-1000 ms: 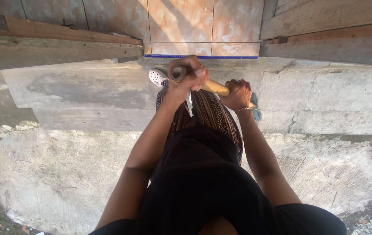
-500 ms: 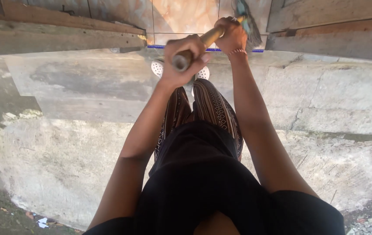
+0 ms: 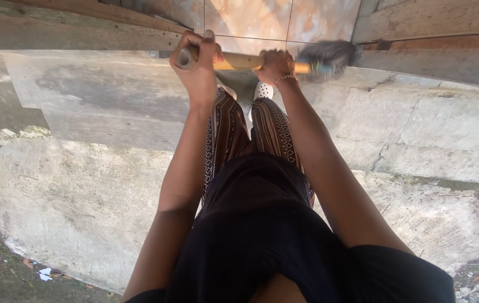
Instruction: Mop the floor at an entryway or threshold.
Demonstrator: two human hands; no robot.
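Broom handle level, fingers of left hand and right hand wrapped around it

Black short-sleeved top fills lower centre of frame, sleeves ending at upper arms in the bottom corners. Both forearms bare. Thin beaded bracelet on right wrist, upper centre. Loose trousers in dark brown with orange vertical stripes and white geometric diamond bands, centre of frame. White perforated clog-type shoes at top centre, one mostly hidden behind trouser leg.
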